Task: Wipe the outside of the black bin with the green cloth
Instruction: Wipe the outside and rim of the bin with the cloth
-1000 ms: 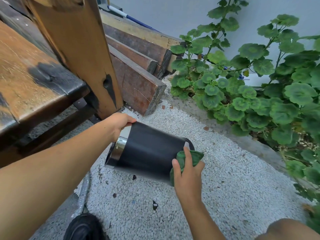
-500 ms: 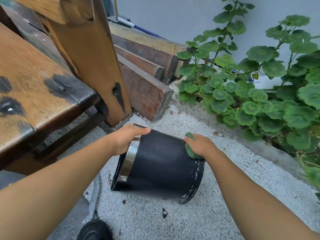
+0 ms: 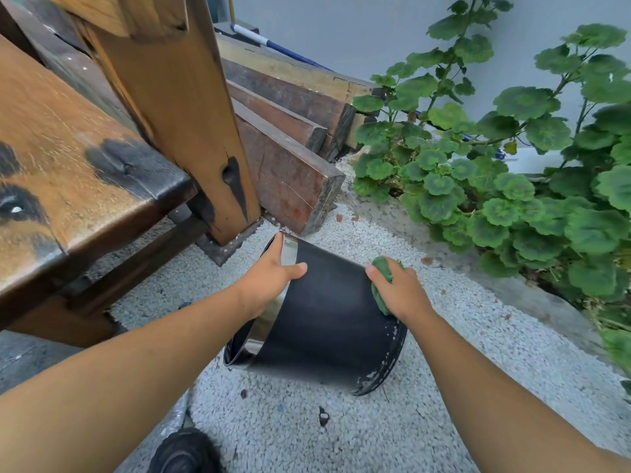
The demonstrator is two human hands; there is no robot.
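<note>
Since half a second ago, the right hand (image 3: 399,290), clutching the green cloth (image 3: 382,271), has barely shifted on the black bin's (image 3: 327,322) upper side. Left hand (image 3: 269,278) grips its metal rim (image 3: 288,249). Bin lies tilted over white gravel (image 3: 444,404).

No words or numbers are showing that can be read. The bin (image 3: 327,322) is showing no label or brand on its black side or its shiny rim. The cloth (image 3: 382,285), at 3 o'clock from the bin, is showing no tag. The wooden bench (image 3: 68,158) at 10 o'clock is carrying only dark marks, not letters.
</note>
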